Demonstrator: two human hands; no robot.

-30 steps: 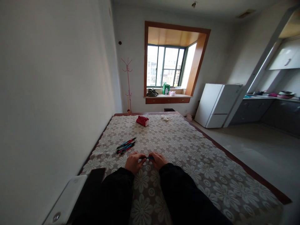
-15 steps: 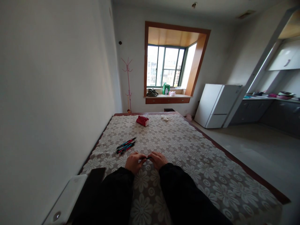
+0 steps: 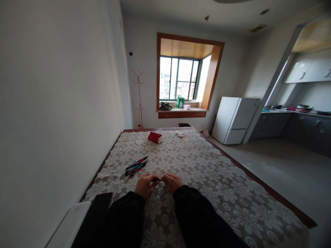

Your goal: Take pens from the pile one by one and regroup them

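Seen from in the room: left hand [image 3: 144, 184] and right hand [image 3: 172, 182] closed, both pinching a thin dark item [image 3: 160, 180], mostly hidden, long axis roughly left-right, on the person's side of the red packet [image 3: 155, 138]. Pen pile [image 3: 137, 167]: on counter [image 3: 201, 172], left and nearside of packet, left hand nearer.

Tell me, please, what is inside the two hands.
Between the left hand and the right hand, a short bit of something thin and dark shows. The rest is covered by the hands, so its whole shape, and whether it is one piece or two, cannot be seen.
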